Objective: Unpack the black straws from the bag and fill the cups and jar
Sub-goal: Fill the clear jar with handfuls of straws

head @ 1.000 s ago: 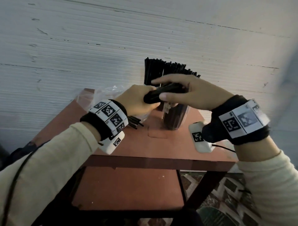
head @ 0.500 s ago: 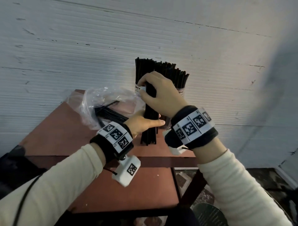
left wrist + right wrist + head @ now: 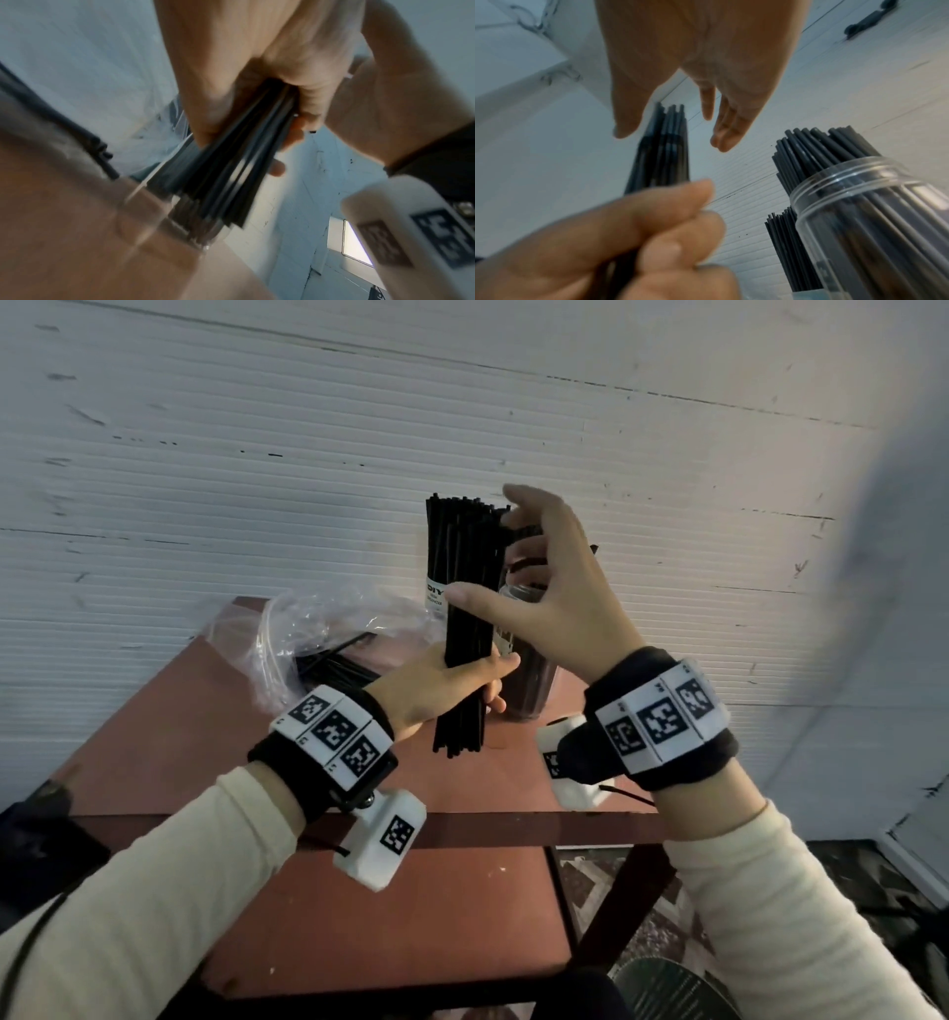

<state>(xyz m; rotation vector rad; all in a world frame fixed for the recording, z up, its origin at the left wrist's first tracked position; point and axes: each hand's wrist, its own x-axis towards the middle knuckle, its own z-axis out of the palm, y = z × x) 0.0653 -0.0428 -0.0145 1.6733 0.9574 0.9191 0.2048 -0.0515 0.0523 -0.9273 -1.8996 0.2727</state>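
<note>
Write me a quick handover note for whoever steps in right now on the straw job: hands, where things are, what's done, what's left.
Left hand: grips a bundle of black straws upright, low on the bundle, lower ends just above the table.
Right hand: open, fingers spread beside the bundle's top, holding nothing.
Clear jar: stands behind the hands, already packed with straws. A second container behind it also holds straws; what kind it is cannot be made out.
Plastic bag: lies at the table's back left, with some straws inside.
Done: jar loaded.
Left: place the held bundle, then empty the bag.
</note>
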